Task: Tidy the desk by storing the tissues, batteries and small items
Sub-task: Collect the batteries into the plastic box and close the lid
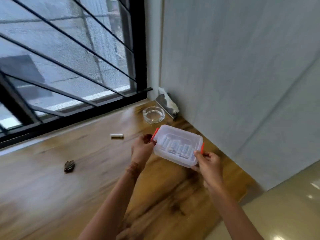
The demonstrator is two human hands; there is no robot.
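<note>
A clear plastic box with a lid and orange side clips is held above the wooden desk, tilted. Several batteries show faintly through its lid. My left hand grips the box's left end at one orange clip. At the right end my right hand holds the other clip. A single white battery lies loose on the desk to the left of the box. A grey tissue pack with white tissue sticking out leans in the far corner against the wall.
A glass ashtray stands just behind the box. A small dark crumpled item lies on the desk at the left. A barred window runs along the desk's far edge. The wall bounds the right side, with floor tiles beyond the desk's right end.
</note>
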